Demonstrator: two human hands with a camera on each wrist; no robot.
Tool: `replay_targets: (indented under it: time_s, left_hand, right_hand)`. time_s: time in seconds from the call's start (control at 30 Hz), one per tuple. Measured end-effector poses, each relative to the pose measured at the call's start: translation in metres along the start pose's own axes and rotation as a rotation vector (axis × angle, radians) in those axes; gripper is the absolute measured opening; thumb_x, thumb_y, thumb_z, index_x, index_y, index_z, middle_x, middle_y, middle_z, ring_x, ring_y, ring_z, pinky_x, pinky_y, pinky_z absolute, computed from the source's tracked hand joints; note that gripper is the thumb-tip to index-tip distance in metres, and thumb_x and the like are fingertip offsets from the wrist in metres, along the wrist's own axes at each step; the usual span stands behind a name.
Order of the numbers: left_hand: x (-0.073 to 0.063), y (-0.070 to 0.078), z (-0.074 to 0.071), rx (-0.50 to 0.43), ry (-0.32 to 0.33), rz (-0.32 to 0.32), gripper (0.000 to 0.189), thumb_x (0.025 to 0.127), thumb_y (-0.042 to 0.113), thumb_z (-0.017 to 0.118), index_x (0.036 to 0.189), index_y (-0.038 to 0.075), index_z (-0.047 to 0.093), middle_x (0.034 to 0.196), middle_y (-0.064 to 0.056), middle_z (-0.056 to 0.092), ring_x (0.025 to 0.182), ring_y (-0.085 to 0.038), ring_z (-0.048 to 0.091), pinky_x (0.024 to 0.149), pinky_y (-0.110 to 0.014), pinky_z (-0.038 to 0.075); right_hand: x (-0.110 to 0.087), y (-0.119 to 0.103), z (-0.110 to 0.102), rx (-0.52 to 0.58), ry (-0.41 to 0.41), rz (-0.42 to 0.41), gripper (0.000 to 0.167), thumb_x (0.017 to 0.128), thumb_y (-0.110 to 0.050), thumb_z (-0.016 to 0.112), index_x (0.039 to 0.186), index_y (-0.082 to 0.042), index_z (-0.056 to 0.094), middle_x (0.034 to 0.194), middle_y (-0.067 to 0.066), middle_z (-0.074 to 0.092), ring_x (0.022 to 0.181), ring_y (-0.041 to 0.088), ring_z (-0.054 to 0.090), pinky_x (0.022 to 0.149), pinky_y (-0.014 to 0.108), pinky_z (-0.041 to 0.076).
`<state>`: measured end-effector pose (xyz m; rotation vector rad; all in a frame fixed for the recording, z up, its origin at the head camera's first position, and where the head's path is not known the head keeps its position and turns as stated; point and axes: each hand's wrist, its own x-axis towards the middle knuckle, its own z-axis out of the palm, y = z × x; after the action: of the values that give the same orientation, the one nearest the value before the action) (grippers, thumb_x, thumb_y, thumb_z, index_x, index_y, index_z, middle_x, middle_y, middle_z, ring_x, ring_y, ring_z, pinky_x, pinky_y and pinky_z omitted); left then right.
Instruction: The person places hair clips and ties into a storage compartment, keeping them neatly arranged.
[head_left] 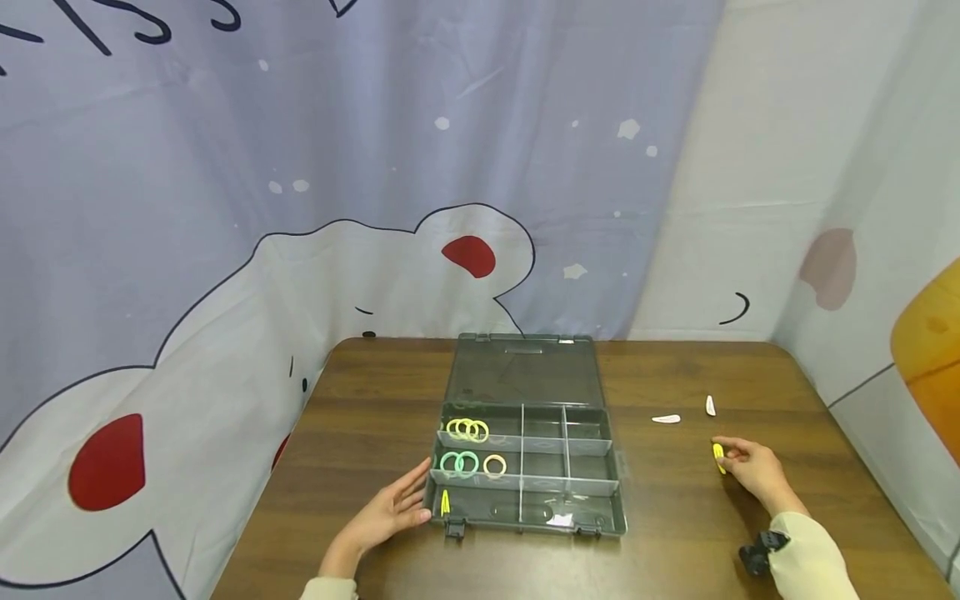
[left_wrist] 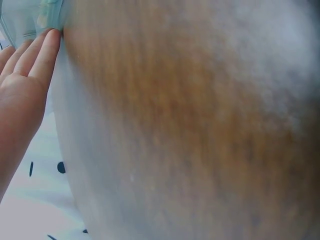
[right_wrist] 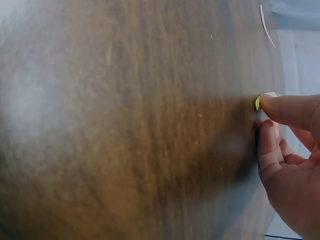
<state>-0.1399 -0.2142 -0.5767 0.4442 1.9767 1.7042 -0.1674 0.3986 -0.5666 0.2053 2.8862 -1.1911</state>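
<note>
Yellow clip (head_left: 718, 457) over at the right of the surface (head_left: 375, 400), pinched in the right hand (head_left: 759, 473). Probably light, stiff, slightly slick; best taken mid-length by its long edges. Left hand (head_left: 384, 512): fingers straight, against the box (head_left: 525, 527). Head view shows the clip's length and the box; right wrist view, just a clip end by the thumb, no box.

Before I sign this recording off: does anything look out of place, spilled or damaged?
Nothing looks spilled or damaged. One mild oddity: in the divided box, a single pale orange ring shares the middle-left compartment with green rings, while yellow rings sit in the one behind. Two white hair clips lie outside the box.
</note>
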Motion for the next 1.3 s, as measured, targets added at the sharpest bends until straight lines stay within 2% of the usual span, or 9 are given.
replay_targets:
  time_s: [0.17,0.43,0.57,0.7,0.9,1.07,1.13,1.3]
  left_hand:
    - [0.001,0.000,-0.001,0.008,0.004,-0.001,0.081,0.092,0.010,0.065,0.155,0.012,0.014,0.156,-0.027,0.012,0.137,-0.047,0.026,0.106,-0.030,0.038]
    - [0.001,0.000,0.000,0.001,0.003,0.002,0.080,0.093,0.008,0.064,0.155,0.013,0.014,0.156,-0.027,0.011,0.138,-0.046,0.025,0.107,-0.030,0.037]
    - [0.001,0.000,0.000,0.003,0.000,0.002,0.080,0.093,0.009,0.064,0.155,0.012,0.014,0.156,-0.027,0.011,0.138,-0.046,0.025,0.108,-0.033,0.037]
    - [0.001,0.000,0.000,0.005,0.000,0.002,0.079,0.093,0.008,0.063,0.155,0.012,0.014,0.156,-0.026,0.011,0.138,-0.045,0.025,0.108,-0.033,0.036]
    - [0.000,0.000,0.001,-0.007,0.003,-0.002,0.080,0.092,0.008,0.064,0.155,0.012,0.014,0.156,-0.027,0.012,0.138,-0.046,0.025,0.108,-0.033,0.037]
    - [-0.001,0.003,0.002,-0.030,0.003,-0.022,0.081,0.092,0.010,0.064,0.155,0.014,0.014,0.157,-0.025,0.011,0.138,-0.045,0.025,0.107,-0.033,0.038]
    - [-0.002,0.003,0.003,-0.031,0.003,-0.021,0.081,0.092,0.009,0.064,0.155,0.014,0.014,0.156,-0.026,0.011,0.138,-0.046,0.025,0.107,-0.034,0.038]
    - [-0.003,0.004,0.003,-0.030,-0.001,-0.023,0.081,0.093,0.009,0.063,0.156,0.014,0.013,0.156,-0.026,0.010,0.138,-0.046,0.024,0.107,-0.035,0.038]
  right_hand:
    - [0.000,0.001,0.002,-0.013,0.037,-0.013,0.030,0.085,0.001,0.064,0.113,0.012,0.061,0.084,0.011,0.058,0.068,0.008,0.048,0.053,0.020,0.041]
    - [0.000,0.000,0.008,0.016,0.202,-0.003,0.023,0.087,-0.001,0.064,0.107,0.011,0.065,0.083,0.018,0.067,0.061,-0.001,0.055,0.051,0.018,0.046]
    - [0.004,-0.007,0.011,0.132,0.232,0.039,0.026,0.089,0.001,0.063,0.112,0.014,0.062,0.084,0.019,0.068,0.060,-0.001,0.060,0.053,0.020,0.054]
    - [0.008,-0.022,0.015,0.269,0.258,0.016,0.027,0.089,0.005,0.063,0.113,0.017,0.059,0.082,0.015,0.068,0.062,-0.004,0.060,0.058,0.022,0.057]
    - [0.013,-0.049,0.023,0.432,0.241,-0.071,0.031,0.087,0.008,0.063,0.114,0.021,0.056,0.080,0.009,0.068,0.065,-0.001,0.064,0.063,0.024,0.058]
    - [0.016,-0.074,0.036,0.549,0.191,-0.085,0.034,0.088,0.009,0.063,0.117,0.022,0.053,0.078,-0.001,0.067,0.067,0.000,0.064,0.067,0.023,0.058]
    - [0.017,-0.083,0.042,0.566,0.170,-0.079,0.035,0.088,0.008,0.063,0.118,0.021,0.054,0.079,-0.002,0.067,0.067,0.000,0.065,0.068,0.024,0.058]
    - [0.018,-0.111,0.061,0.610,0.134,-0.076,0.034,0.086,0.009,0.064,0.117,0.019,0.056,0.081,0.006,0.067,0.067,0.003,0.066,0.067,0.025,0.058]
